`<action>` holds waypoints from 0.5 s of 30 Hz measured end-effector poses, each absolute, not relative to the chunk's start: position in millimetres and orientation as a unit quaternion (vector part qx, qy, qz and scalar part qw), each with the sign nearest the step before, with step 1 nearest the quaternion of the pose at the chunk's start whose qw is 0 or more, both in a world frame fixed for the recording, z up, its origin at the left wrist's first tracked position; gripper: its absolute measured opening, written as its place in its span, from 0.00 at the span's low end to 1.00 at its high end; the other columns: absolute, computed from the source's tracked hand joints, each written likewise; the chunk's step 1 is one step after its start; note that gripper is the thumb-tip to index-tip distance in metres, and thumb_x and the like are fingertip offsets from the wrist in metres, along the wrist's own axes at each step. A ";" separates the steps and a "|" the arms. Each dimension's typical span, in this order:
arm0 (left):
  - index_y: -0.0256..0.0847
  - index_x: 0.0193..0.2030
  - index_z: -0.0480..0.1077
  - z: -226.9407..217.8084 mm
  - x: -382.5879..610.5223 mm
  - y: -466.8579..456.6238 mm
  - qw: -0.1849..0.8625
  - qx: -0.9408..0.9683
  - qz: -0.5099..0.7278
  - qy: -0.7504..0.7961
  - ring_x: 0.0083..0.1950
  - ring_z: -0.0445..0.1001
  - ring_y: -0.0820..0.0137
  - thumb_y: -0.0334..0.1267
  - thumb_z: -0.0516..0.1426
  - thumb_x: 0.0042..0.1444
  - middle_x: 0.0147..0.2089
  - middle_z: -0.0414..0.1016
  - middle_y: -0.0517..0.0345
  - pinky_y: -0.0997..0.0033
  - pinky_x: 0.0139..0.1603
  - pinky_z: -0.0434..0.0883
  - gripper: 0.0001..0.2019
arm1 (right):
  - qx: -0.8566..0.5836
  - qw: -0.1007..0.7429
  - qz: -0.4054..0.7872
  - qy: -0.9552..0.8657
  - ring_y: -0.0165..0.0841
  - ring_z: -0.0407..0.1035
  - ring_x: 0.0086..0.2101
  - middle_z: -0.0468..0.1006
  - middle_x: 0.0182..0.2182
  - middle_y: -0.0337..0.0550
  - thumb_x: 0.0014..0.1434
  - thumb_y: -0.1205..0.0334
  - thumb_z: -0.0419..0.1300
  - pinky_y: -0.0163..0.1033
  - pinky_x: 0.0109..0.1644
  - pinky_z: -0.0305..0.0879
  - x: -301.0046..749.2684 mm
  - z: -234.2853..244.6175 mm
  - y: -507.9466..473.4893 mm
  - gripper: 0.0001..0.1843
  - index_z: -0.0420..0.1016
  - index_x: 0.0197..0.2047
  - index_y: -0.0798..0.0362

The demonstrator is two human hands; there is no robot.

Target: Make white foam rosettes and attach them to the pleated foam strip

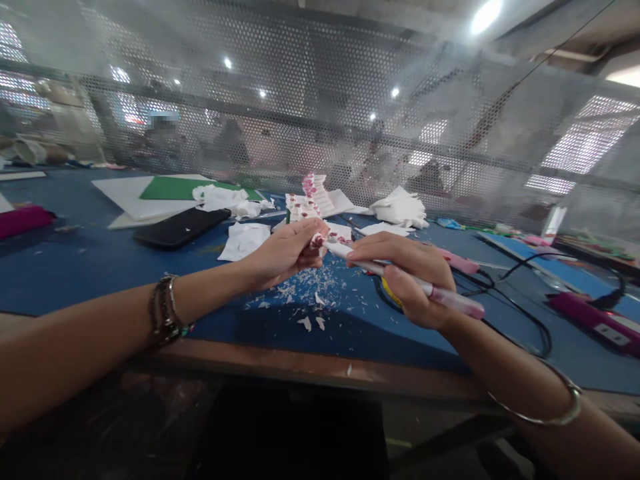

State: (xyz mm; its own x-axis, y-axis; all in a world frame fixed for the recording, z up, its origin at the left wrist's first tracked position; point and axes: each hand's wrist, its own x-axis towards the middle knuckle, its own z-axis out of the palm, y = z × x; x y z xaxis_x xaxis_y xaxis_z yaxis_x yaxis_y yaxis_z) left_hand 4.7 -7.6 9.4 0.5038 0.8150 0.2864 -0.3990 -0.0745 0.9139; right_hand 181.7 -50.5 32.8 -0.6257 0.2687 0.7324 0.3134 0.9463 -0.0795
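My left hand is closed in a pinch on a small scrap of white paper with red marks, held above the blue table. My right hand grips a pink and white pen, its tip touching the scrap. Beneath both hands lie several small white paper shreds. Behind them stands a folded white paper piece with red dots. Bracelets circle both wrists.
A black phone lies left of centre, beside white and green sheets and crumpled white papers. Black cables and a pink tool lie at right. A perforated screen backs the table; people sit beyond it.
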 end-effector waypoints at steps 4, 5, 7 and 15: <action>0.35 0.21 0.59 8.0 4.3 -6.6 0.653 0.571 0.465 0.175 0.16 0.51 0.84 0.31 0.44 0.57 0.18 0.52 0.66 0.83 0.21 0.57 0.14 | -0.158 0.415 -0.024 -0.896 0.29 0.67 0.36 0.73 0.32 0.44 0.50 0.71 0.44 0.39 0.41 0.64 181.1 32.4 -49.8 0.15 0.69 0.36 0.55; 0.35 0.21 0.59 7.8 4.3 -6.1 0.651 0.573 0.466 0.174 0.16 0.51 0.84 0.31 0.44 0.57 0.18 0.52 0.66 0.83 0.21 0.56 0.14 | -0.157 0.414 -0.023 -0.897 0.30 0.67 0.36 0.73 0.32 0.44 0.50 0.71 0.44 0.39 0.41 0.64 181.0 32.3 -49.6 0.15 0.68 0.36 0.55; 0.35 0.21 0.59 7.8 4.3 -5.3 0.647 0.576 0.467 0.177 0.16 0.50 0.84 0.31 0.44 0.57 0.17 0.51 0.66 0.84 0.20 0.56 0.14 | -0.153 0.403 -0.024 -0.902 0.30 0.67 0.37 0.73 0.33 0.45 0.50 0.71 0.45 0.39 0.41 0.64 180.9 31.8 -49.4 0.15 0.68 0.37 0.55; 0.36 0.20 0.57 7.3 2.9 3.2 0.606 0.600 0.484 0.197 0.18 0.52 0.82 0.29 0.44 0.56 0.18 0.52 0.65 0.82 0.21 0.56 0.14 | -0.179 0.422 -0.043 -0.888 0.30 0.67 0.37 0.73 0.33 0.44 0.51 0.70 0.45 0.39 0.41 0.63 184.8 30.3 -46.7 0.14 0.68 0.37 0.54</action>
State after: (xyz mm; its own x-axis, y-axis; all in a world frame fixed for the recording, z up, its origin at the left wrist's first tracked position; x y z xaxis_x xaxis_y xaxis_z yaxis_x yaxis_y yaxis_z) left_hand 2.9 3.2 7.3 0.4538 0.8225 0.3428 -0.3503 -0.1891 0.9174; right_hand 184.8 -46.7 30.3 -0.5791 0.2819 0.7650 0.3545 0.9320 -0.0751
